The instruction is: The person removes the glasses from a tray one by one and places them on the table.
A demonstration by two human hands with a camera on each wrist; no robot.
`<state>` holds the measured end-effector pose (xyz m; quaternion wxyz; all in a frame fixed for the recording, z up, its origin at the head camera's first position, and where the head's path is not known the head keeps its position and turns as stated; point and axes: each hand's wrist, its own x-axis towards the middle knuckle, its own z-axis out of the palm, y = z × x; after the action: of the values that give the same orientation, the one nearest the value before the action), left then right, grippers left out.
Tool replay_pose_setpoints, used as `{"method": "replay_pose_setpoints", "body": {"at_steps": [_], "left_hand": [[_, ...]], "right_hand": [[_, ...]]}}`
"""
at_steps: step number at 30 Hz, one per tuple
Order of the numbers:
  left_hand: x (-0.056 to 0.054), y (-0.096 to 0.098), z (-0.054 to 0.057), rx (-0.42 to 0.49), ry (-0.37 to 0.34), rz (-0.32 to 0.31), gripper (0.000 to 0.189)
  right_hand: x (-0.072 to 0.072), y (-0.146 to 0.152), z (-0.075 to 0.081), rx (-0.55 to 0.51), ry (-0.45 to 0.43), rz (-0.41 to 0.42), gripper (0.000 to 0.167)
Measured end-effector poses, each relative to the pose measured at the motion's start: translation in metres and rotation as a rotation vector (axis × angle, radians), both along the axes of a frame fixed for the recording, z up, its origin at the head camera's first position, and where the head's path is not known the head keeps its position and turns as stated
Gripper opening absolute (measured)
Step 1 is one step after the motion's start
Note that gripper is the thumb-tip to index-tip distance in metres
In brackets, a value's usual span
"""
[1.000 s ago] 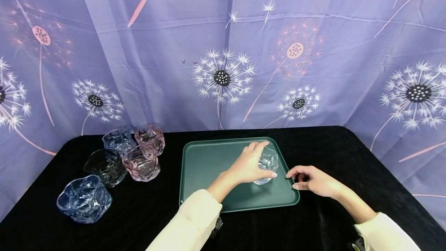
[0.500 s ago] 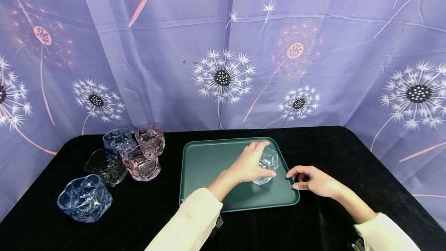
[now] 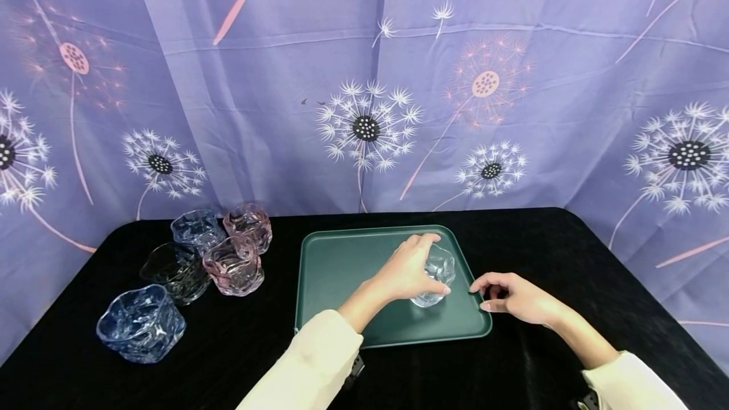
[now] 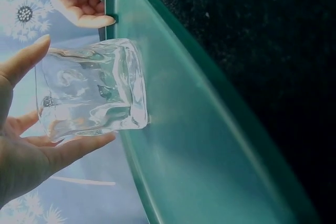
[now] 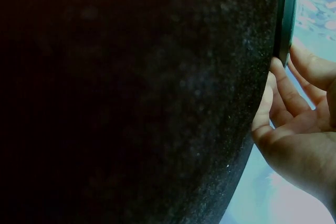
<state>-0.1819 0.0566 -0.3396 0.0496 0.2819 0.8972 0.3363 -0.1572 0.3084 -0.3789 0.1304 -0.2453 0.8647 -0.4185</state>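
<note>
My left hand (image 3: pixel 407 271) holds a clear glass (image 3: pixel 440 267) on the right part of the green tray (image 3: pixel 342 328). Seen from the left wrist, the glass (image 4: pixel 97 90) stands with its base at the tray floor, the thumb at one side near the rim and the fingers along the other. At the tray's right edge, my right hand (image 3: pixel 515 296) has its thumb and forefinger on the rim. The right wrist view has the thumb and a finger on either side of that tray rim (image 5: pixel 286 19), the other fingers bent.
Left of the tray stand two blue glasses, the nearer one (image 3: pixel 142 324) apart in front, a dark grey glass (image 3: pixel 176 274) and two pink glasses, one (image 3: pixel 233 267) nearest the tray. A black cloth (image 3: pixel 529 239) covers the table; a purple dandelion curtain (image 3: pixel 273 112) hangs behind.
The clear glass has shifted very slightly toward the front left on the tray, with the left hand still around it. The right hand stays at the tray rim; the whole view has drifted a little.
</note>
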Motion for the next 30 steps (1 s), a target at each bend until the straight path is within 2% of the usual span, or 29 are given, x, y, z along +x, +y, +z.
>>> {"method": "replay_pose_setpoints", "body": {"at_steps": [12, 24, 30], "left_hand": [[0.008, -0.018, 0.001, -0.001, 0.021, 0.024, 0.079], [0.022, -0.053, 0.008, 0.058, -0.005, 0.042, 0.080], [0.026, -0.073, 0.013, 0.093, -0.016, 0.079, 0.080]], "right_hand": [[0.000, 0.000, -0.002, 0.007, 0.008, -0.003, 0.023], [0.000, 0.000, -0.002, -0.018, 0.008, 0.017, 0.024], [0.000, 0.000, -0.002, -0.019, -0.001, 0.018, 0.024]]}}
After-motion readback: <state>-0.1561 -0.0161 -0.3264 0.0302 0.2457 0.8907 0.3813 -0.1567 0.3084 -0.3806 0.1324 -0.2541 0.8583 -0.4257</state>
